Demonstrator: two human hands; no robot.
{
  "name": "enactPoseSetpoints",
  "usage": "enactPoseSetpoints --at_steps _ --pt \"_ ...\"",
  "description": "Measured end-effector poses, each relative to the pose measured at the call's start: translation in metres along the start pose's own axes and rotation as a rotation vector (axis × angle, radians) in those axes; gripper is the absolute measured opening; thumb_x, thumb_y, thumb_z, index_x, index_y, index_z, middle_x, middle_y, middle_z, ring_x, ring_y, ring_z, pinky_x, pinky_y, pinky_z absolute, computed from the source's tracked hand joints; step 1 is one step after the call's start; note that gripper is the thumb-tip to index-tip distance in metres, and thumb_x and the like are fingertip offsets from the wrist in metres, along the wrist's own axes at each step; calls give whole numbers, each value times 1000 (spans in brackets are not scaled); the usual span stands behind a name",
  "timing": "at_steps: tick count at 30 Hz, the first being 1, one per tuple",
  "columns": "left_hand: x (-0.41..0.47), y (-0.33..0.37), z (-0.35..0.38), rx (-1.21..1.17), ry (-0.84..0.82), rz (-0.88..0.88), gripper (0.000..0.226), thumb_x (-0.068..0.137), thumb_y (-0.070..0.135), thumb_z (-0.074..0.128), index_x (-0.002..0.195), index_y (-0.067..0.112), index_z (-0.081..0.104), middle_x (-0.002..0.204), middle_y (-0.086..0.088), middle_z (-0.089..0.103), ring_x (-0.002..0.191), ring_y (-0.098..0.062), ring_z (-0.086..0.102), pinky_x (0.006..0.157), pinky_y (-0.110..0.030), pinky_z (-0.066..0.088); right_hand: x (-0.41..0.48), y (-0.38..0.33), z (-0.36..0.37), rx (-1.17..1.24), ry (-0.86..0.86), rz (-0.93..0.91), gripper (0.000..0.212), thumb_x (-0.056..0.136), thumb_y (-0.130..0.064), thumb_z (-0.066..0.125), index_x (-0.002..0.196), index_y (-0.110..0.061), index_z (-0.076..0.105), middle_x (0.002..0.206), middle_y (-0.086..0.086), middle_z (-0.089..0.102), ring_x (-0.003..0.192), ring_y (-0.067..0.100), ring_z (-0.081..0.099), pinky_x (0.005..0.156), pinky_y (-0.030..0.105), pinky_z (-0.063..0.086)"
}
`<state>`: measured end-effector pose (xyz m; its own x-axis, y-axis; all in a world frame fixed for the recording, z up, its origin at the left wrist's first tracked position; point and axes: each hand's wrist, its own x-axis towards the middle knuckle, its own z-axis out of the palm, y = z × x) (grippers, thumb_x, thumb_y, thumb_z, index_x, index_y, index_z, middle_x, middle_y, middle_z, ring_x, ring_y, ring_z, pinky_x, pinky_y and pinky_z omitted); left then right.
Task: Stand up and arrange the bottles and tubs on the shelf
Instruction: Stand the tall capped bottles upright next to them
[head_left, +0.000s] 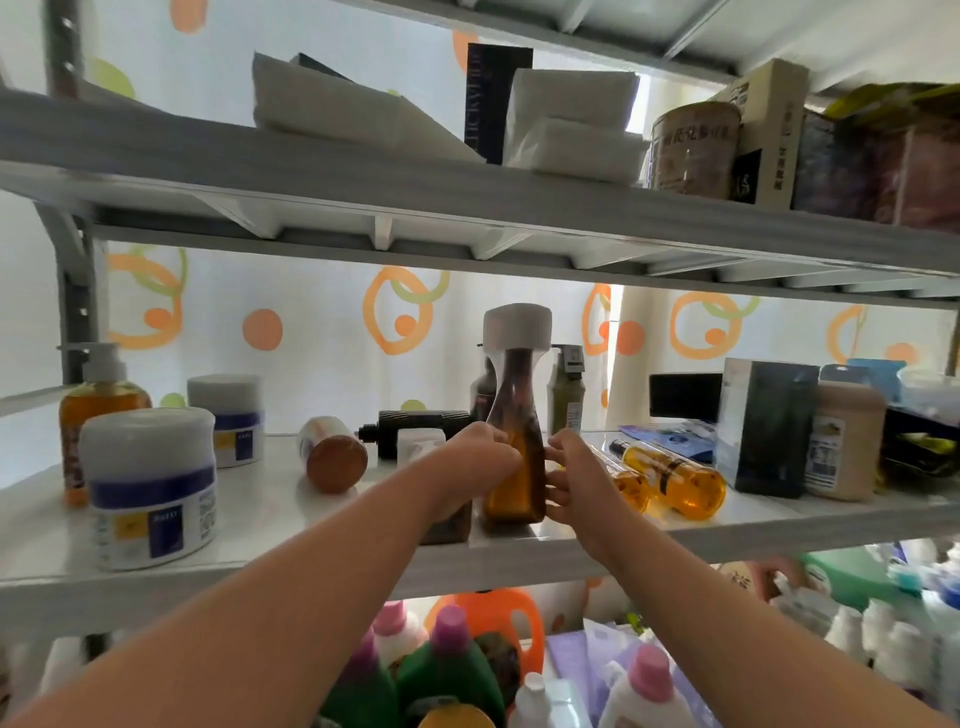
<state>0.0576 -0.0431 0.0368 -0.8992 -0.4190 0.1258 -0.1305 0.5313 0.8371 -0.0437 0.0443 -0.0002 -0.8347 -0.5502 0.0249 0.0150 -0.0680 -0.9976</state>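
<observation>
An amber bottle (515, 415) with a wide white cap stands upright near the front edge of the middle shelf (291, 519). My left hand (475, 462) grips its left side and my right hand (571, 475) holds its right side. Behind my left hand stands a darker container, mostly hidden. To the right, two amber bottles (670, 480) lie on their sides. On the left, a small tub with an orange lid (332, 454) lies tipped over, and a black bottle (415, 426) lies behind it. Two white tubs (150, 483) and an orange pump bottle (98, 400) stand upright at the far left.
A green pump bottle (566, 389), a dark box (763, 426) and a beige bottle (844, 441) stand at the right of the middle shelf. The upper shelf (363, 176) carries tissue packs, a tin and boxes. Detergent bottles (452, 660) crowd the shelf below.
</observation>
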Motion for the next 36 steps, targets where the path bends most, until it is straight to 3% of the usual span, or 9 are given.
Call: enactPoseSetpoints --at_steps 4,6,11,16,21,28,31,33,36 --pt "-3 -10 3 -7 -48 -17 29 88 5 44 115 13 53 114 -10 59 110 -22 55 96 -33 48 -7 11 3 -1 10 -20 25 94 -36 36 99 -20 54 105 9 62 108 30 56 86 38 47" --pt "-4 -14 4 -25 -39 -26 37 87 6 46 123 11 51 114 -9 59 109 -23 54 100 -39 47 -10 14 6 -15 23 -45 25 93 -36 36 94 -21 56 102 10 63 107 30 57 88 39 49" --pt "-14 -18 5 -63 -38 -12 37 87 4 46 123 11 49 98 -5 57 96 -20 53 84 -30 46 -13 20 9 -97 80 -98 28 94 -38 33 88 -22 54 109 18 63 108 31 57 101 48 46" --pt "-14 -22 12 -119 -73 -50 56 86 6 51 139 15 33 123 -6 51 110 -21 51 87 -30 45 -18 23 15 -132 109 -143 24 94 -37 33 89 -23 52 110 20 63 107 31 57 100 48 46" --pt "-15 -27 13 -218 -65 -34 63 85 5 53 142 16 28 116 -2 51 101 -15 51 77 -24 45 -21 20 17 -185 112 -161 25 96 -35 33 88 -22 53 110 21 62 108 32 57 99 47 47" --pt "-24 -28 17 -265 -29 28 39 90 2 42 125 16 51 110 -9 61 92 -13 57 73 -19 46 -25 22 22 -307 115 -180 25 96 -28 34 74 -24 47 72 1 50 75 17 48 67 27 41" --pt "-24 -25 16 -296 73 41 32 92 4 39 113 21 56 98 -5 60 77 -9 54 67 -15 48 -29 22 24 -352 124 -196 28 94 -34 36 100 -14 56 85 5 57 89 22 54 74 30 46" --pt "-22 -25 15 -314 145 54 34 93 11 42 123 18 56 102 -2 66 83 -13 62 79 -25 56 -31 21 27 -386 165 -196 44 91 -36 38 127 -12 47 110 11 60 106 27 56 88 39 51" --pt "-25 -23 11 -356 241 68 32 93 15 46 122 19 59 98 0 69 92 -16 65 88 -37 56 -41 16 36 -414 347 -269 44 91 -29 44 134 -16 39 130 14 52 117 29 51 95 45 50"
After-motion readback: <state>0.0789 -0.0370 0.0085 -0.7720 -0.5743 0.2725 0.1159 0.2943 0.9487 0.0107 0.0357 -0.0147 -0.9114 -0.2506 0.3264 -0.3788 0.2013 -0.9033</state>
